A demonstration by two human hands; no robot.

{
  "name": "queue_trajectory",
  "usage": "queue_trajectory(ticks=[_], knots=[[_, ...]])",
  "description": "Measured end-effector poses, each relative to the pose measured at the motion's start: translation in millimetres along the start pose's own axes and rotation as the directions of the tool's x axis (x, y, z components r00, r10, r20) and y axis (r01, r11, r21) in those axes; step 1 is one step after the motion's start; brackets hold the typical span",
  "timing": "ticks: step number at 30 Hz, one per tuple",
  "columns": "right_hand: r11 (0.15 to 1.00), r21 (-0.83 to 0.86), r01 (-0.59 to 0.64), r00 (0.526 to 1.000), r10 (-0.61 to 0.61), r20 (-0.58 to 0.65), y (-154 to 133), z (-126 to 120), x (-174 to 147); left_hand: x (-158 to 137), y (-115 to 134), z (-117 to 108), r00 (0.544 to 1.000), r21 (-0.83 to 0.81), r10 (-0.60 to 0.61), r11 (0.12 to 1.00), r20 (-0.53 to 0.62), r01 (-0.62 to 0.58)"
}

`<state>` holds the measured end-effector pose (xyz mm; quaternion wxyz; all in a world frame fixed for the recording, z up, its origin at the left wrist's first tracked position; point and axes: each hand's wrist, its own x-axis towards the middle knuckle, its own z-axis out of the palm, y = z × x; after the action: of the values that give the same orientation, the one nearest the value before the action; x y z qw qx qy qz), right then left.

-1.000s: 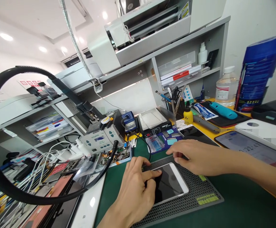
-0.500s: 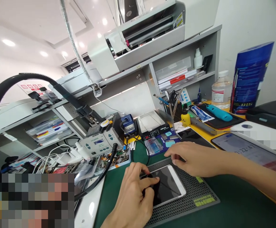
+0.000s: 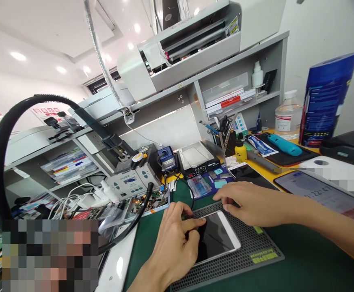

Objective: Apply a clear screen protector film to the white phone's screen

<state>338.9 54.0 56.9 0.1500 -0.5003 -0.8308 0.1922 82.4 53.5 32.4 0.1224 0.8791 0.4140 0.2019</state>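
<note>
We pin the white smartphone [image 3: 215, 237] flat on the honeycomb mat [image 3: 253, 247]: left hand [image 3: 172, 243] grip pinched narrow on its near end, right hand [image 3: 250, 202] fingers spread steadying its far edge; press evenly.

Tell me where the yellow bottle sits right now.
In the head view, the yellow bottle stands right of centre at the back of the bench, between the heating plate and the teal tool, behind the right hand.

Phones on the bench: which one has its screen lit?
The phone at the far right, on the yellow surface, shows lit digits. The white phone under both hands and the dark phone behind them are unlit.
</note>
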Motion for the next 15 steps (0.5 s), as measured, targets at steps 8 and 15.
queue_trajectory(ticks=[8, 15], knots=[[1.0, 0.015, -0.003, 1.0, 0.003, 0.018, 2, 1, -1, -12, 0, -2, 0.997, 0.03, 0.081, 0.996, 0.015, -0.081], [1.0, 0.019, 0.016, 1.0, -0.016, 0.004, 4, 3, 0, -2, 1, -3, 0.999, 0.001, -0.003, 1.0, 0.034, 0.003]])
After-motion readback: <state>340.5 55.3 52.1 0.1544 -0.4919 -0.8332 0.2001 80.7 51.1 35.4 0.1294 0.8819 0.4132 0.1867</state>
